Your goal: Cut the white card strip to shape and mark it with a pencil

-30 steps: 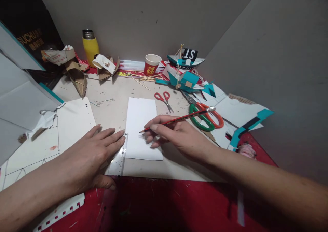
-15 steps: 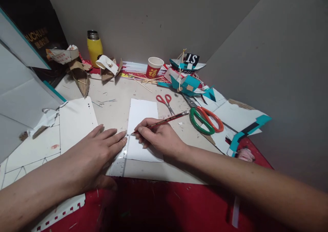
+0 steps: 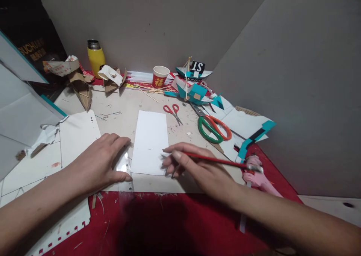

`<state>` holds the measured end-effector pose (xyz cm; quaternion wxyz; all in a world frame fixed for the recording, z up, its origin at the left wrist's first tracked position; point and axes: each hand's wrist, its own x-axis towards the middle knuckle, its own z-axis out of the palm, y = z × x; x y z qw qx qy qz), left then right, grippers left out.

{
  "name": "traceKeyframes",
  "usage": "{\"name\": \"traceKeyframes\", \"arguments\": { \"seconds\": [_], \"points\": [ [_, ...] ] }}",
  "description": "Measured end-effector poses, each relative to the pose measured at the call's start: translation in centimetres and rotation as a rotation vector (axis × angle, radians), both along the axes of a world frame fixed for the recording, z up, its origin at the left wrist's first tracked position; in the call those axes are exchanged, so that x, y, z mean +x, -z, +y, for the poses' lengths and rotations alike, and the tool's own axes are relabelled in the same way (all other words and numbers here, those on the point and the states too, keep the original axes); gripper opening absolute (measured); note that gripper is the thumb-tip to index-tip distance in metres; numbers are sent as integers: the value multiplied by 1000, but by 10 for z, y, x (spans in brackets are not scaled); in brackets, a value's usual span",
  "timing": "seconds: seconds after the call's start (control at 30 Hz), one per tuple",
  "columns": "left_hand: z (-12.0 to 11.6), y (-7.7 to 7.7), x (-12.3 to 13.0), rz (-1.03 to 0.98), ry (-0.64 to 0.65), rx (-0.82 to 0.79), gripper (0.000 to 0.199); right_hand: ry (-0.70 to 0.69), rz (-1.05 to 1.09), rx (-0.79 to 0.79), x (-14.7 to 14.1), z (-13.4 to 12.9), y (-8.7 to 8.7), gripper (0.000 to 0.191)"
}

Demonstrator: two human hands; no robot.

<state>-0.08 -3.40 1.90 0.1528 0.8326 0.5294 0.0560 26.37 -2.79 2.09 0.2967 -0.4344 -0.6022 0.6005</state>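
A white rectangular card (image 3: 150, 131) lies on the beige board, with small faint marks near its middle. To its left, my left hand (image 3: 98, 162) has its thumb and fingers around a clear plastic ruler (image 3: 124, 163), which reaches past the board's front edge. My right hand (image 3: 203, 169) is over the card's lower right corner, closed on a red pencil (image 3: 220, 159) that tilts to the right, its tip blurred near the card. Beyond the card are small scissors with red handles (image 3: 174, 113). Large scissors with green and orange handles (image 3: 214, 128) lie farther right.
Along the back stand a yellow bottle (image 3: 96, 60), a red paper cup (image 3: 161, 77), cardboard boats (image 3: 81, 90) and teal paper boats (image 3: 194, 94). Thin sticks (image 3: 149, 95) lie loose. Cut cardboard (image 3: 245, 122) is at right, marked card (image 3: 76, 131) at left, pink material (image 3: 258, 177) at right front.
The right hand has lifted the pencil off the card's left edge and drawn it right and nearer. My left hand now has the ruler apart from the card, slightly to the left. The view has shifted.
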Motion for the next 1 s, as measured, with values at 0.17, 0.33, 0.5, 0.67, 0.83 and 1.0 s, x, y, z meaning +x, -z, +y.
{"name": "traceKeyframes", "arguments": {
  "seconds": [0.17,0.33,0.5,0.67,0.83,1.0],
  "points": [
    [3,-7,0,-70,-185,-75,35,-199,-226,372,-1,-31,7,23],
    [-1,-26,-1,-465,-378,-133,24,-294,-392,720,-6,-41,11,41],
    [-5,-31,1,-874,-611,-15,21,-287,-505,898,-9,-46,15,65],
    [-5,-20,11,-993,-634,-171,28,-267,-604,1018,6,-31,10,40],
    [-4,-32,8,-550,-457,201,20,-300,-610,994,47,8,1,40],
    [-16,-32,26,-84,83,720,15,-349,-629,893,62,27,0,36]
  ]
}}
